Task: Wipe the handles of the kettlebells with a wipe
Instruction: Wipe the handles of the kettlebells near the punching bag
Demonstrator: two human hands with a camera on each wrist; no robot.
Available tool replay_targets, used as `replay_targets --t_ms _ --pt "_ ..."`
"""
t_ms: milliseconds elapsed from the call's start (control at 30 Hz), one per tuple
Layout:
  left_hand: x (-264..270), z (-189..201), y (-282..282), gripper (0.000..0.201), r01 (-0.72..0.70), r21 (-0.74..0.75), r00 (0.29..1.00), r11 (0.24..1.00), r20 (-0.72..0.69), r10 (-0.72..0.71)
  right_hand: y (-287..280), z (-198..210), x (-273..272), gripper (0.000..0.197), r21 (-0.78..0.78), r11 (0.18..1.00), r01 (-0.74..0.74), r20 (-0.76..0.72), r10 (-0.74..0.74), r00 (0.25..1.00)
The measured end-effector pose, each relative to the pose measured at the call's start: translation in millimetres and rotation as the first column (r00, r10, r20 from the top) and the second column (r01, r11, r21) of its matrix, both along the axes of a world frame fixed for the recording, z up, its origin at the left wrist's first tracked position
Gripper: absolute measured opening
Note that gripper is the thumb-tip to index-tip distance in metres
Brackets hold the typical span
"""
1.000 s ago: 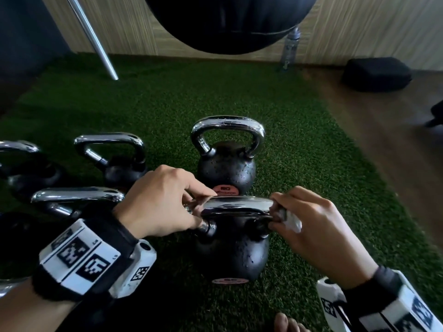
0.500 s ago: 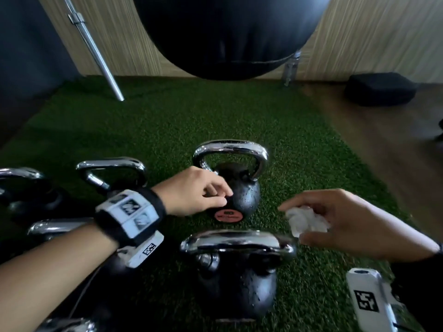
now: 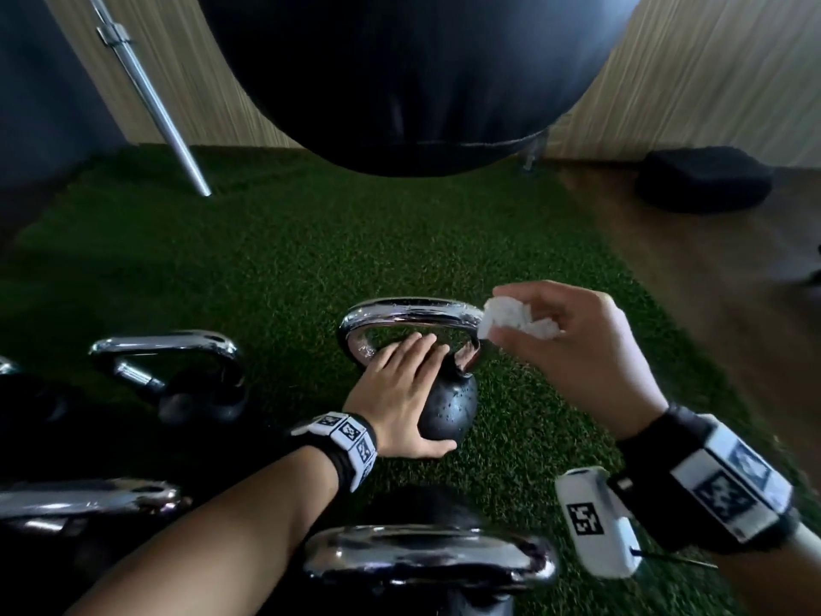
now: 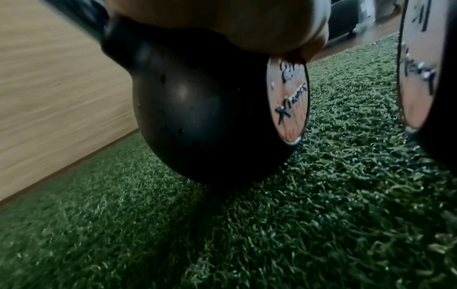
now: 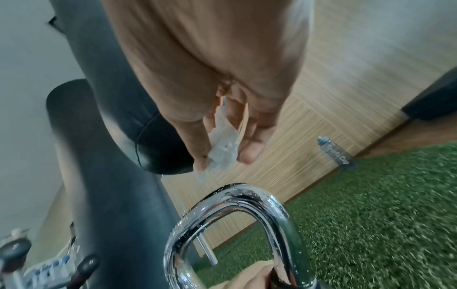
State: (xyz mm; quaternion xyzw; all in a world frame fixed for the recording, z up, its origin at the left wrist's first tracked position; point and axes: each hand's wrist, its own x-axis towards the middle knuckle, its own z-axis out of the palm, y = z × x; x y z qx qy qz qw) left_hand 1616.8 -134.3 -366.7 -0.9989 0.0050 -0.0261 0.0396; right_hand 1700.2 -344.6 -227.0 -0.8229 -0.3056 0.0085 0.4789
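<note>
A black kettlebell with a wet chrome handle stands on the green turf. My left hand lies flat over the bell's top and side, fingers straight, thumb along the front. The left wrist view shows the bell under the palm, beside its orange label disc. My right hand pinches a crumpled white wipe against the handle's right end. In the right wrist view the wipe hangs just above the handle's curve.
A nearer kettlebell handle sits right below my arms. More kettlebells stand to the left. A black punching bag hangs overhead, a steel bar leans at the back left, a bottle and a black cushion at the back.
Both hands left the nearer kettlebell's handle. The left hand went forward onto the farther bell's body; the right hand carried the wipe up to that bell's handle.
</note>
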Motion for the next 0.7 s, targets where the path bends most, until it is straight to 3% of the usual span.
replay_targets --t_ms 67,200,367,500,567,700 --pt "-0.1 -5.1 1.7 0.13 0.013 -0.028 1.0 1.0 0.028 -0.012 11.1 3.0 2.5 0.04 -0.014 1.0 0.021 0.097 -0.019 0.995" --pt "0.6 -6.2 4.2 0.129 0.024 -0.058 0.999 0.998 0.04 -0.022 36.4 8.7 8.3 0.026 -0.103 0.994 -0.046 0.243 0.07 0.967" --pt "-0.4 -5.6 4.9 0.125 0.048 -0.101 0.997 0.994 0.07 -0.041 71.1 19.0 7.4 0.021 -0.23 0.96 -0.159 0.295 0.225 0.929" --pt "-0.7 -5.7 4.8 0.119 0.061 -0.1 0.993 0.993 0.11 -0.05 93.2 25.2 0.8 0.018 -0.451 0.865 -0.22 0.265 0.365 0.893" --pt "-0.4 -7.6 4.7 0.119 0.061 -0.106 0.992 0.993 0.113 -0.049 93.7 23.9 -2.8 0.019 -0.529 0.829 -0.181 0.271 0.367 0.89" --pt "0.3 -11.2 6.4 0.122 0.057 -0.099 0.995 0.993 0.088 -0.048 70.8 25.0 -0.9 0.024 -0.515 0.855 -0.069 0.25 0.227 0.941"
